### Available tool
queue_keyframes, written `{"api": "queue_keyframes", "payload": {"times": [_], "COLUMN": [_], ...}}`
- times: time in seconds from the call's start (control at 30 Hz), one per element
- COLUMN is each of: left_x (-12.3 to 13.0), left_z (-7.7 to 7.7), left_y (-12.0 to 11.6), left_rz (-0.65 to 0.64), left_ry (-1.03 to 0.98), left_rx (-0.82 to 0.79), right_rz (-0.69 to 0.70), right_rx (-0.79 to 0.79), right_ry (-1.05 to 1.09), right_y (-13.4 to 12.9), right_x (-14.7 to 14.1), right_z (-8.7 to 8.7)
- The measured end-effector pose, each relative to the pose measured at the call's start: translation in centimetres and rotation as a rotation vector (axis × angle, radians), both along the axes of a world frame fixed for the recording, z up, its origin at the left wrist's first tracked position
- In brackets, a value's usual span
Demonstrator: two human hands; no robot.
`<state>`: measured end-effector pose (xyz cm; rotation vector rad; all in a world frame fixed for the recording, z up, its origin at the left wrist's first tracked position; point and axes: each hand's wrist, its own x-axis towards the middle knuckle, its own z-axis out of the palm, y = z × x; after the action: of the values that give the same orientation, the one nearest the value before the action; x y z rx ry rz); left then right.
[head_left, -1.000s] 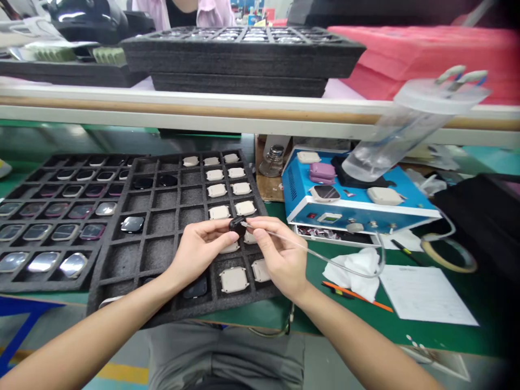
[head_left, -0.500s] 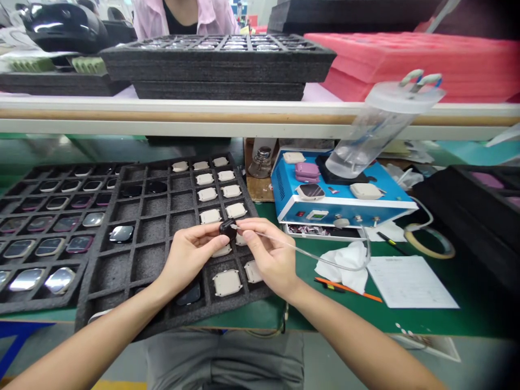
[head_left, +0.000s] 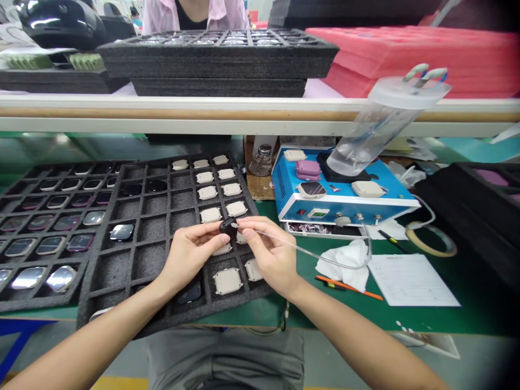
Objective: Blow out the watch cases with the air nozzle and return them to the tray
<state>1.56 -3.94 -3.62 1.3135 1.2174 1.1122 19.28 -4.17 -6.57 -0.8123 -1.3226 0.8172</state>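
My left hand pinches a small black watch case above a dark foam tray. Fingers closed, my right hand grips the end of a clear thin tube, its tip touching or close to the black case. The tube runs back to the front of a blue control box. Cream watch cases fill the right columns of the tray, some partly hidden by my hands. Dark watch pieces sit in a few left compartments.
A second tray of watches stands at the left. On the blue box are a clear cylinder, purple cases and cream cases. White tissue, a paper sheet and tape lie right. A person sits beyond the shelf.
The view has shifted slightly. Both hands keep nearly the same position, with the black watch case and the tube still held together.
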Motion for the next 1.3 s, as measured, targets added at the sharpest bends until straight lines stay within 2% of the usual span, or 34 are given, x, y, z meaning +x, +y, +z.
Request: {"api": "queue_keyframes", "payload": {"times": [0.37, 0.53, 0.63, 0.73, 0.9, 1.07, 1.3], "left_x": [0.1, -0.1, -0.3, -0.4, -0.6, -0.9, -1.4], "left_z": [0.3, 0.1, -0.1, -0.3, -0.1, 0.7, 1.0], "left_y": [0.0, 0.1, 0.2, 0.2, 0.1, 0.1, 0.5], "left_rz": [-0.001, -0.02, -0.061, -0.086, -0.068, -0.045, -0.024], "left_ry": [-0.002, -0.07, -0.122, -0.134, -0.135, -0.104, -0.111], "left_rx": [0.006, 0.003, -0.001, 0.01, 0.004, 0.034, 0.038], "right_rz": [-0.003, 0.036, 0.083, 0.116, 0.144, 0.17, 0.194], "right_rx": [0.004, -0.183, -0.307, -0.352, -0.385, -0.385, -0.374], "right_ry": [-0.03, 0.097, 0.011, -0.107, -0.212, -0.302, -0.334], "right_y": [0.0, 0.0, 0.3, 0.7, 1.3, 1.7, 2.3], "right_x": [0.1, -0.1, -0.2, -0.2, 0.2, 0.2, -0.5], "right_z": [0.0, -0.3, 0.0, 0.4, 1.0, 1.9, 2.4]}}
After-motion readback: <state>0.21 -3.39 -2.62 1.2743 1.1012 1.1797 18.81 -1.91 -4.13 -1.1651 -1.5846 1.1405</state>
